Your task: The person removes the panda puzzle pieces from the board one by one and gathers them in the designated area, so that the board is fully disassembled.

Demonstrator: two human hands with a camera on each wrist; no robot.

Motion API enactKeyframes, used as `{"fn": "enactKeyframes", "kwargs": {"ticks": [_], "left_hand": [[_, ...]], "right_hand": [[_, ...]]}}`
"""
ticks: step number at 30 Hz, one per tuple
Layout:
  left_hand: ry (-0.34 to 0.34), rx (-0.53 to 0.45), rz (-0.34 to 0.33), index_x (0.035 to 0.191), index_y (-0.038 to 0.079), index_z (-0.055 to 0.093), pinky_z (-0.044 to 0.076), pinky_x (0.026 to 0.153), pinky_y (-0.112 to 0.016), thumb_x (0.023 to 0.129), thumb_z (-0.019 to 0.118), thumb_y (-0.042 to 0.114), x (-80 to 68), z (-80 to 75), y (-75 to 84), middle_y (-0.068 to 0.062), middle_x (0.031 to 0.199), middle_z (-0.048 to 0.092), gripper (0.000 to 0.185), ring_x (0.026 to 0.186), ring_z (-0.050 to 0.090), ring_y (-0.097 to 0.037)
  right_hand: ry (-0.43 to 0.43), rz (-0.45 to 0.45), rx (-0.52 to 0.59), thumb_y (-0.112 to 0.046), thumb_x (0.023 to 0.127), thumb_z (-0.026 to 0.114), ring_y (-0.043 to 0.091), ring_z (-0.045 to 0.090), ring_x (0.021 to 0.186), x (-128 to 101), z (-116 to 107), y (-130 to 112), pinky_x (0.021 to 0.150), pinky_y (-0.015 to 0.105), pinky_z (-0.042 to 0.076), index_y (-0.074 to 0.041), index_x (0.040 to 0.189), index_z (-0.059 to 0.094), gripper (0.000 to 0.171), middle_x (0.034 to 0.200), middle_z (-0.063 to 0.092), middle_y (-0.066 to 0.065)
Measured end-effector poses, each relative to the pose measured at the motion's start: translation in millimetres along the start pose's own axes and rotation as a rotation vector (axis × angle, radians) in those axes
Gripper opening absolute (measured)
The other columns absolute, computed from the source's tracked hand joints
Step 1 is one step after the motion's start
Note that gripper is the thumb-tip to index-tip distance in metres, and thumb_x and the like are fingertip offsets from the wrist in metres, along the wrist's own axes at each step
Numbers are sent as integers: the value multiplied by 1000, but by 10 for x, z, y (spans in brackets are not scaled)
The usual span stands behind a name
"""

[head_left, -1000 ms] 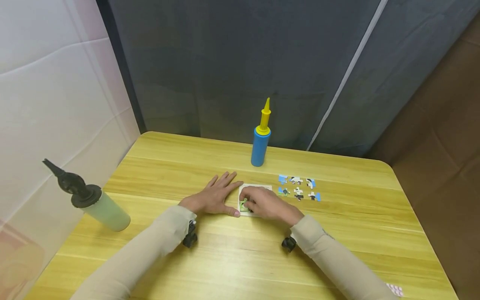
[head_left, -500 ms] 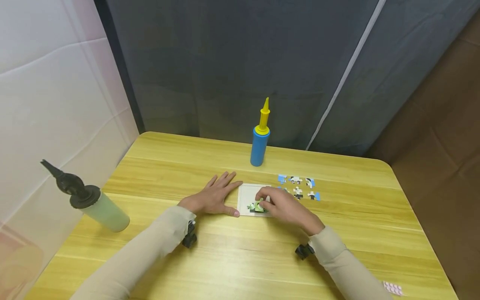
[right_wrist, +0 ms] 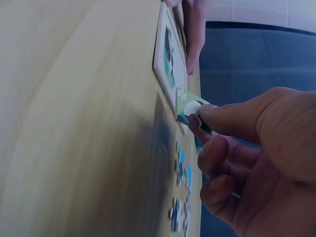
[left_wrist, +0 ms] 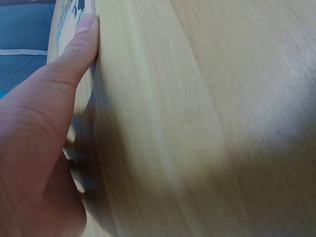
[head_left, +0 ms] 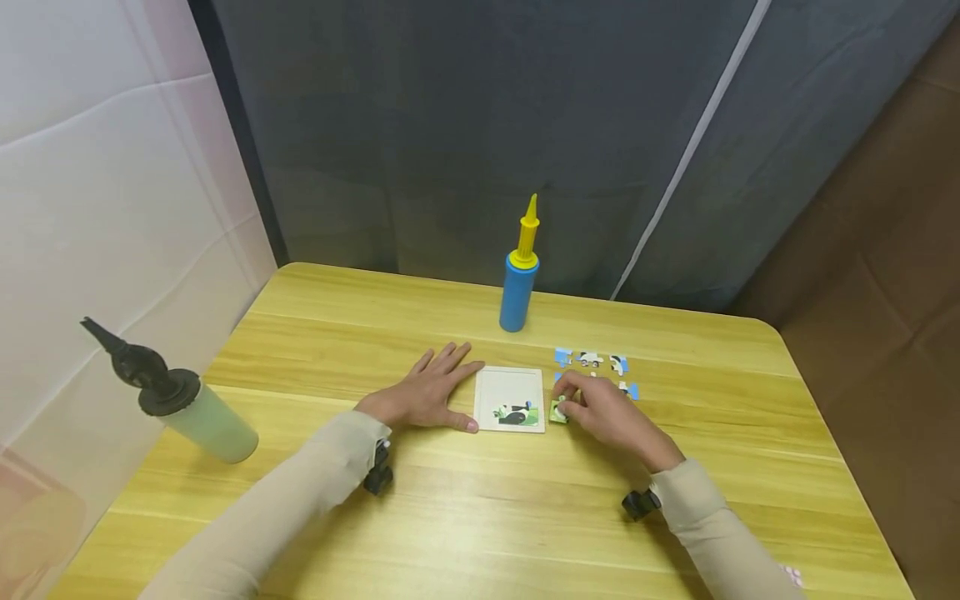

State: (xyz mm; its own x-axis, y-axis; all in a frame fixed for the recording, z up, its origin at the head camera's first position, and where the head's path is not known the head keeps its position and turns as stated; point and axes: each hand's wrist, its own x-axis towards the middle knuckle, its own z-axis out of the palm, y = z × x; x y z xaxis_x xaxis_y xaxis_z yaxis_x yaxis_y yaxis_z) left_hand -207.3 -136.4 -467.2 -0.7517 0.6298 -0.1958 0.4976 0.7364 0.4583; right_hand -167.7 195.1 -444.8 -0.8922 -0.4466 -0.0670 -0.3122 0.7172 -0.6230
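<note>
My left hand [head_left: 423,396] lies flat on the table with fingers spread, its thumb against the left edge of a white puzzle tray [head_left: 507,383]. Between thumb and index finger, my right hand [head_left: 611,418] pinches a green jigsaw piece [right_wrist: 185,101] printed with a white flower and a white round patch. It is held just right of the tray, and fingertips cover part of it. Joined green, black and white pieces [head_left: 517,415] lie along the tray's bottom, toward its right corner. Loose blue, black and white jigsaw pieces [head_left: 590,359] sit beyond the right hand, which partly hides the nearer row.
A blue hand pump [head_left: 515,298] with a yellow nozzle stands behind the tray. At the left is a pale green bottle-shaped pump [head_left: 217,425] with a black top. A pink studded block [head_left: 792,575] lies at the front right, partly behind the right sleeve.
My right hand has moved right from the tray's lower left and out past its right edge, holding a green jigsaw piece. The left hand has stayed in place.
</note>
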Motion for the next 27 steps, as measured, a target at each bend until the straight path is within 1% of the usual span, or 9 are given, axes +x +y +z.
{"fn": "enactKeyframes", "kwargs": {"ticks": [2, 5, 7, 11, 14, 20, 27], "left_hand": [[-4, 2, 2, 171, 16, 26, 3, 135, -68, 91, 77, 61, 3, 3, 0, -20, 181, 3, 104, 168, 3, -45], [-8, 5, 5, 171, 16, 25, 2, 135, -68, 92, 77, 61, 8, 6, -7, -20, 181, 3, 104, 168, 2, -45], [-8, 2, 6, 171, 16, 25, 2, 135, -68, 92, 77, 60, 9, 4, -10, -20, 181, 2, 104, 168, 1, -44], [-4, -3, 8, 171, 15, 26, 3, 134, -68, 92, 77, 59, 1, -2, -13, -21, 181, 3, 104, 168, 2, -45], [-1, -3, 9, 171, 15, 26, 4, 134, -69, 92, 77, 59, 4, 2, -14, -21, 181, 4, 104, 168, 3, -45], [3, -9, 11, 170, 16, 26, 4, 134, -69, 92, 78, 59, 2, 10, -12, -21, 181, 4, 104, 168, 3, -46], [6, -12, 11, 170, 15, 26, 5, 134, -69, 92, 78, 59, -5, 17, -14, -21, 181, 4, 104, 168, 3, -46]], "right_hand": [[17, 14, -8, -13, 104, 68, 11, 53, 70, -12, -17, 46, 64, 25, 45, -13, 114, 71, 10, 102, 74, 3], [30, 28, -15, -12, 103, 69, 10, 57, 76, -20, -31, 98, 67, 25, 46, -13, 111, 71, 8, 101, 74, 3], [23, 33, -16, -11, 103, 70, 10, 59, 80, -15, -34, 121, 69, 25, 48, -13, 111, 71, 8, 99, 74, 2], [0, 37, -16, -11, 103, 70, 11, 60, 81, 7, -24, 157, 71, 25, 48, -13, 110, 71, 7, 96, 74, 1], [-2, 34, -25, -12, 103, 71, 10, 60, 82, 27, -20, 175, 73, 27, 49, -13, 110, 72, 7, 96, 74, 1], [23, 11, -47, -12, 102, 72, 13, 61, 88, 63, -38, 194, 78, 33, 52, -11, 108, 72, 6, 101, 71, 2], [30, 14, -51, -13, 102, 72, 17, 63, 94, 111, -57, 150, 83, 35, 53, -12, 107, 70, 6, 107, 70, 3]]}}
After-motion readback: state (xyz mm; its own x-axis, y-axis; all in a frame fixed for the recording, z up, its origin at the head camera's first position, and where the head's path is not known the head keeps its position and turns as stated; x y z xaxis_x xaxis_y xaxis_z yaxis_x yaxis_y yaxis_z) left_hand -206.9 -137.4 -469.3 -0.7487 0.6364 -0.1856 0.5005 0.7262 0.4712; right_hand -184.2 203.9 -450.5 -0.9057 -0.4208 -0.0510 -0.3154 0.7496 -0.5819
